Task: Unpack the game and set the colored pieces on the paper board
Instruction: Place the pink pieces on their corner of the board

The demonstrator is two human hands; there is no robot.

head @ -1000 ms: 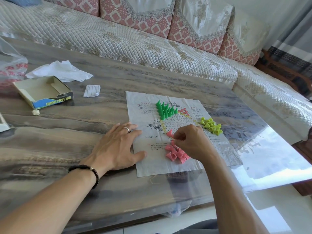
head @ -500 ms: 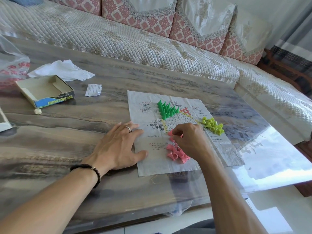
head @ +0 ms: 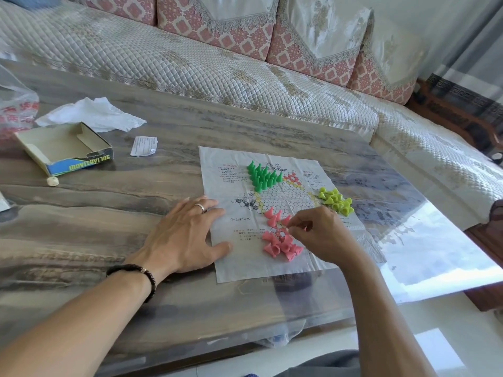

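A home living room: a quilted sofa with patterned cushions behind a glass-topped coffee table.

A quilted sofa with pink patterned cushions is standing behind the glossy wood-grain surface; daylight is reflecting on the right corner.

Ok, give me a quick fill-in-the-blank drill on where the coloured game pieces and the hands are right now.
1. The left hand rests flat on the ____ edge of the white paper board.
2. The green cone pieces all stand ____.
3. The right hand works among the ____ cone pieces.
4. The open cardboard box holds ____ pieces.

Missing words: left; upright; pink; no
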